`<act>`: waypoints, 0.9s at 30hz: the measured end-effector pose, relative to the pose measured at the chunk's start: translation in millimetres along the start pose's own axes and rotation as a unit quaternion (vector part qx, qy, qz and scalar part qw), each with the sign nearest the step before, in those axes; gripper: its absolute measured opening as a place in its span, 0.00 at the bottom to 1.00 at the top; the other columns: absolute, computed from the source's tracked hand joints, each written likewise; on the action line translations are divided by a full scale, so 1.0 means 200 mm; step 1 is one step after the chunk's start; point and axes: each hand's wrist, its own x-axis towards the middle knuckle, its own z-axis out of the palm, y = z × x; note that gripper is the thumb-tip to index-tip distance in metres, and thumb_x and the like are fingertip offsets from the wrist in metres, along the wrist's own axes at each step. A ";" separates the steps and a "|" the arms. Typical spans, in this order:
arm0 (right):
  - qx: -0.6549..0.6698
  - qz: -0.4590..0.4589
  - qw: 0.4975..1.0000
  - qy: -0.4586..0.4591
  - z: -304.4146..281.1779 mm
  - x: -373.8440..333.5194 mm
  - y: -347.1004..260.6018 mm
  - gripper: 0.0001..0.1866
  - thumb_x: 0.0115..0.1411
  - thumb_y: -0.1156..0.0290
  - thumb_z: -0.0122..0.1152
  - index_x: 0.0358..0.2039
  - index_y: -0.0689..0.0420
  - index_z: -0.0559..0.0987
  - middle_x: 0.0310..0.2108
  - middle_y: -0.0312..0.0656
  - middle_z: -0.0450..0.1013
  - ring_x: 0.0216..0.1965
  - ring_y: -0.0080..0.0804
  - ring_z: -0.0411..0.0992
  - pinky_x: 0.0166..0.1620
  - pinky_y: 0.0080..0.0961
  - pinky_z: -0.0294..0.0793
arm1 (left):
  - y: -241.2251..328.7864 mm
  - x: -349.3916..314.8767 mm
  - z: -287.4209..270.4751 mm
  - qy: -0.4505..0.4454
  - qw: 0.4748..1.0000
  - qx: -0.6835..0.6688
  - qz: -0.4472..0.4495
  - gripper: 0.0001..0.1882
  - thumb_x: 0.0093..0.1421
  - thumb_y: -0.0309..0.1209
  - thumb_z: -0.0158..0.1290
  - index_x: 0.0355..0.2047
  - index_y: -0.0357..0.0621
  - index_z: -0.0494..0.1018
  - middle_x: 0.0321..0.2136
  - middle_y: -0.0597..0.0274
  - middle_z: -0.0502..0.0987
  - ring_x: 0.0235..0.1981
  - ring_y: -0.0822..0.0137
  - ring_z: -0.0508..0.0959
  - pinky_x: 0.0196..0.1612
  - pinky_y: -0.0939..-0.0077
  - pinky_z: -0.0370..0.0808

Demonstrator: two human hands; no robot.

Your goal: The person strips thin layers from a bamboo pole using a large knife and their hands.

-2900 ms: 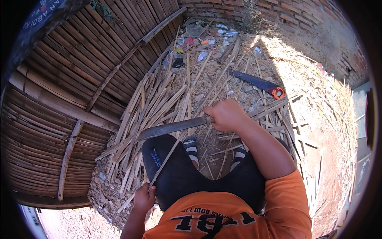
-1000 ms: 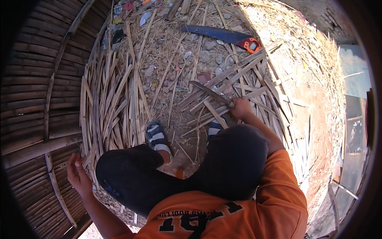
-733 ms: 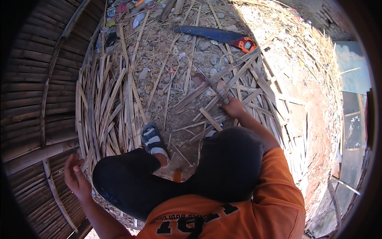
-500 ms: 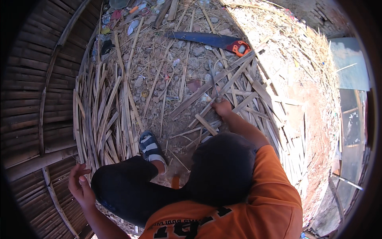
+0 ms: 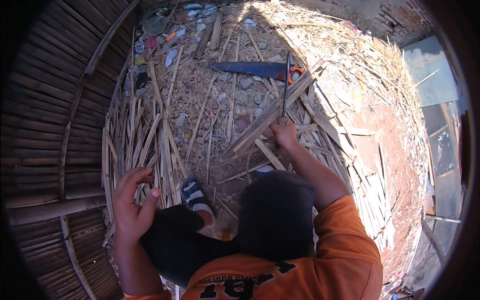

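Note:
My right hand [image 5: 285, 134] is closed around the handle of a long-bladed knife [image 5: 285, 90]. Its dark, narrow blade points away from me and crosses in front of the handsaw's handle end. Just left of that hand, a wooden slat [image 5: 260, 125] lies slanting over other strips. My left hand [image 5: 134, 202] is raised near my left knee, thumb and fingers apart, with nothing in it. It is nearest a heap of split strips [image 5: 142, 135] on the left.
A handsaw [image 5: 250, 67] with a blue blade and orange grip lies ahead on littered, stony ground. More strips [image 5: 350, 170] are piled to the right. A slatted bamboo wall [image 5: 35, 115] runs along the left; a pale panel [image 5: 432, 70] stands far right. My sandalled foot [image 5: 196, 196] is in front.
My left hand has risen and moved forward and right, its fingers still apart. The knife in my right hand has swung so that its blade now points nearly straight ahead over the saw's handle end.

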 end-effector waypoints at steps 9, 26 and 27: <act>0.121 -0.065 0.990 0.016 0.12 -0.39 -0.57 0.14 0.59 0.74 0.70 0.44 0.60 0.77 0.32 0.37 0.76 0.32 0.25 0.74 0.37 0.26 0.75 | 0.43 0.33 0.13 -0.028 0.986 0.110 0.122 0.29 0.60 0.41 0.66 0.56 0.36 0.73 0.51 0.44 0.77 0.51 0.50 0.81 0.54 0.58 0.76; 0.183 -0.106 0.977 0.032 0.02 -0.52 -0.88 0.13 0.57 0.76 0.67 0.41 0.61 0.76 0.27 0.36 0.74 0.25 0.22 0.70 0.30 0.25 0.69 | 0.23 0.28 0.35 -0.132 0.979 0.151 -0.028 0.17 0.59 0.39 0.65 0.45 0.45 0.80 0.38 0.51 0.81 0.40 0.48 0.82 0.44 0.54 0.77; 0.188 -0.109 0.975 0.037 -0.02 -0.48 -0.88 0.13 0.57 0.76 0.67 0.41 0.62 0.76 0.28 0.37 0.74 0.25 0.22 0.69 0.29 0.25 0.69 | 0.21 0.29 0.36 -0.156 0.973 0.167 -0.037 0.15 0.59 0.39 0.65 0.43 0.46 0.81 0.37 0.51 0.81 0.40 0.47 0.81 0.44 0.53 0.77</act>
